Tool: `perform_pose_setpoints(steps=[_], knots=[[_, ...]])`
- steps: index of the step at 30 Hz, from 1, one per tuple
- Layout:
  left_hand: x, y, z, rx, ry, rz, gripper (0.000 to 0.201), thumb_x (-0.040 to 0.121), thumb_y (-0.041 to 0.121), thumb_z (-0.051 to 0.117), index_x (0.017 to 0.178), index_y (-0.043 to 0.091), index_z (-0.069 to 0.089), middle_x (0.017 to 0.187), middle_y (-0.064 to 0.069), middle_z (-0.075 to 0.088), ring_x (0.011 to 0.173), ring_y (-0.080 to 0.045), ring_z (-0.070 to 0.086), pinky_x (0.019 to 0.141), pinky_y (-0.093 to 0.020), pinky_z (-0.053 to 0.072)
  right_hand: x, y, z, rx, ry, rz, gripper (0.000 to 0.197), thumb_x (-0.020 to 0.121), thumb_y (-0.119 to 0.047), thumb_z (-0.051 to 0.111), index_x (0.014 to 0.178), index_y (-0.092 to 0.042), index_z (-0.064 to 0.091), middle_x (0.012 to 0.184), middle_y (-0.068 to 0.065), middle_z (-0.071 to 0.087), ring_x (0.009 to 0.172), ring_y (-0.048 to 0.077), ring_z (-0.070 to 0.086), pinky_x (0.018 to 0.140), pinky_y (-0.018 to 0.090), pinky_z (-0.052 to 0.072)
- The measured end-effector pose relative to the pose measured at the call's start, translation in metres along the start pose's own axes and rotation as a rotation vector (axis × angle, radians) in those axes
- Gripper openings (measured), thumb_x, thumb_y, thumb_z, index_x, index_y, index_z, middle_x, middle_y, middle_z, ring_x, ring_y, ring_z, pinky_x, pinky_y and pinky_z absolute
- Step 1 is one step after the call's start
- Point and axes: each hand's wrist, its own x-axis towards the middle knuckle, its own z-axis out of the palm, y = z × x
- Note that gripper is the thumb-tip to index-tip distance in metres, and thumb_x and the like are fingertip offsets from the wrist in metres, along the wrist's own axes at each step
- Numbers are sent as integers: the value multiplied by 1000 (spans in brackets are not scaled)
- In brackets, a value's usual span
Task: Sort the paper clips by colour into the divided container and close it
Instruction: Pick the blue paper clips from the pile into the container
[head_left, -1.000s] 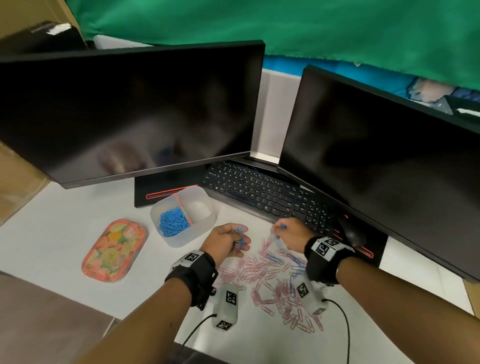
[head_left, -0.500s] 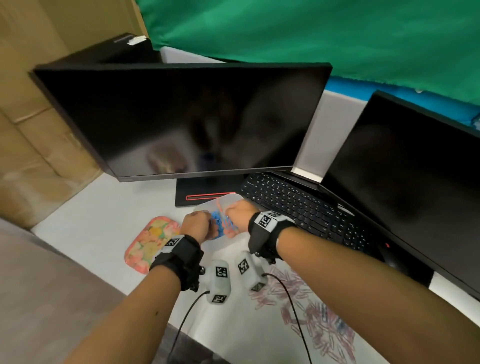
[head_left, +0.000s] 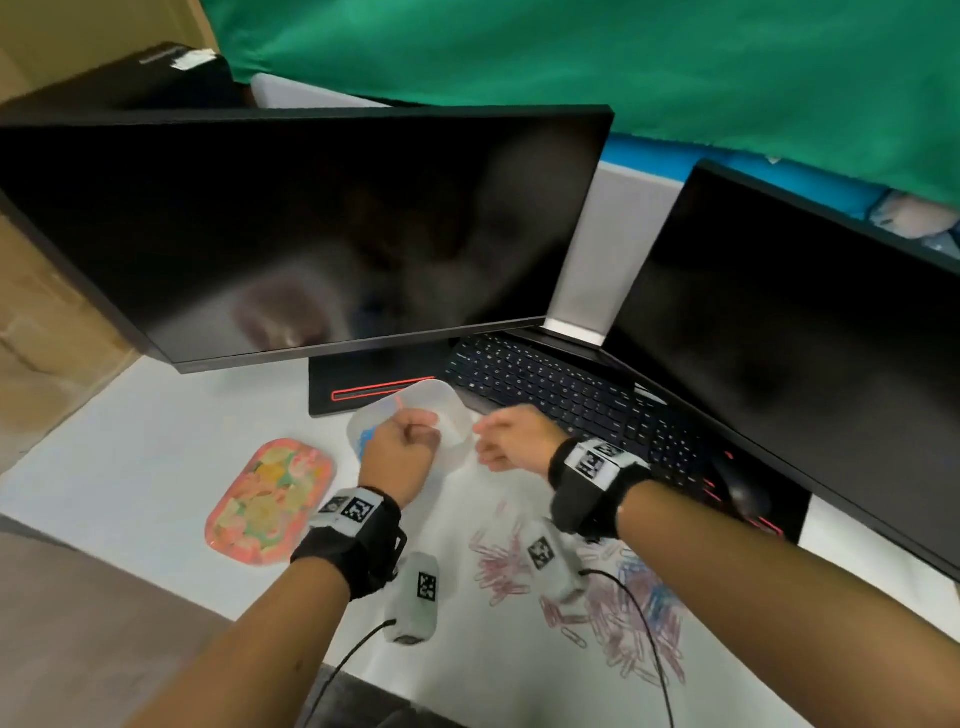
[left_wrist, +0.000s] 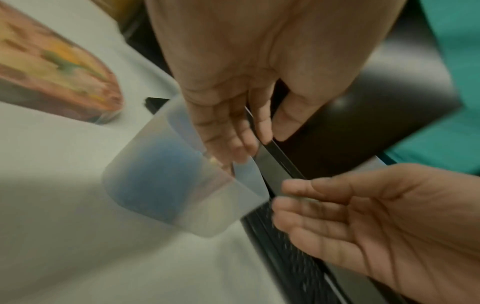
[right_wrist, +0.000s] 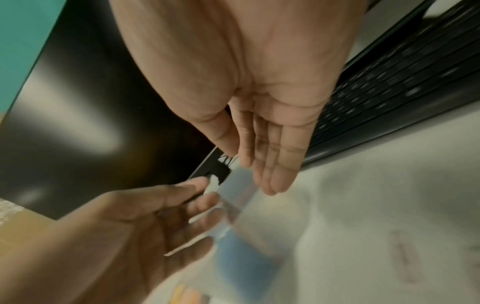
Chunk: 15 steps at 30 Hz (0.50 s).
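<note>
The translucent divided container stands in front of the left monitor's base, with a heap of blue paper clips in its left compartment. My left hand hovers over the container; the left wrist view shows its fingers loosely extended above the rim, holding nothing I can see. My right hand is just right of the container, its fingers straight and empty. Several pink and blue clips lie scattered on the desk under my right forearm. The floral lid lies flat left of the container.
Two dark monitors stand close behind the container, with a black keyboard to its right. Wrist camera cables and two tagged modules hang below my forearms. The white desk's front edge runs near at lower left.
Both hands went from the clip pile to the container carrying blue clips and now hold none. The right hand has drawn back to the container's right. The head view swung left.
</note>
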Motion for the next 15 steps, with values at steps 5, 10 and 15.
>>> perform_pose_setpoints(steps=[5, 10, 15], knots=[[-28, -8, 48, 401, -330, 234, 23, 82, 6, 56, 75, 26, 65, 70, 10, 64, 60, -5, 55, 60, -11, 41, -42, 94, -67, -179, 156, 73, 19, 90, -4, 49, 94, -12, 66, 87, 10, 68, 73, 22, 65, 63, 29, 55], [-47, -21, 93, 666, -619, 325, 17, 79, 16, 55, 80, 28, 66, 80, 12, 67, 71, -8, 59, 62, -10, 41, -88, 167, -99, -367, 370, 161, 23, 85, -6, 50, 89, -15, 71, 88, -5, 66, 87, 16, 62, 77, 23, 47], [-64, -18, 136, 804, -737, 401, 17, 83, 19, 50, 84, 28, 64, 92, 6, 69, 83, -15, 63, 75, -26, 53, -114, 207, -114, -406, 466, 208, 20, 85, -7, 53, 78, -23, 65, 85, -4, 67, 79, 15, 62, 59, 8, 38]])
